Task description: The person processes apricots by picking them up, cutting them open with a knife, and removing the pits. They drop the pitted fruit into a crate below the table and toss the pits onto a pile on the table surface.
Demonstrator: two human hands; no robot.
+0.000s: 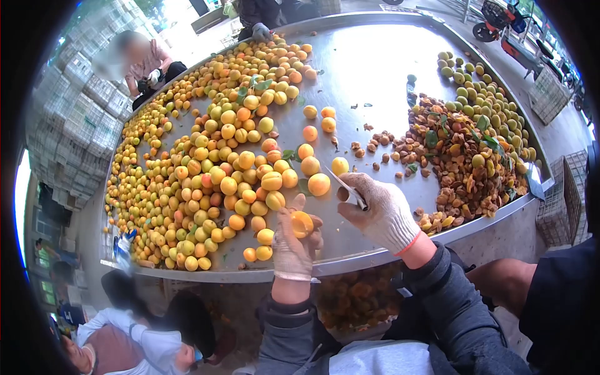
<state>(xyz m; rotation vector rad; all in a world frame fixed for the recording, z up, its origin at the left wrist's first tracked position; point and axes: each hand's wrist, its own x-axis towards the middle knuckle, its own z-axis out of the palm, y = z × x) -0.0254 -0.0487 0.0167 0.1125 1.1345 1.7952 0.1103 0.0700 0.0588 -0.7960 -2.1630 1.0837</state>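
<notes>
Head view showed our left hand (pixel 295 245) closed around an opened fruit (pixel 302 224) over the desk (pixel 350 240), our right hand (pixel 382 207) gripping a knife (pixel 345 189) clear of it. We judged cutting underway, the next move calling for steady support. Whole fruit (pixel 200 156) lay beyond.

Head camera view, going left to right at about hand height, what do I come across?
Stacked crates, pile of whole fruit, left hand holding a cut fruit, right hand holding a knife, heap of brown fruit pieces, crate by the table's right end.
</notes>
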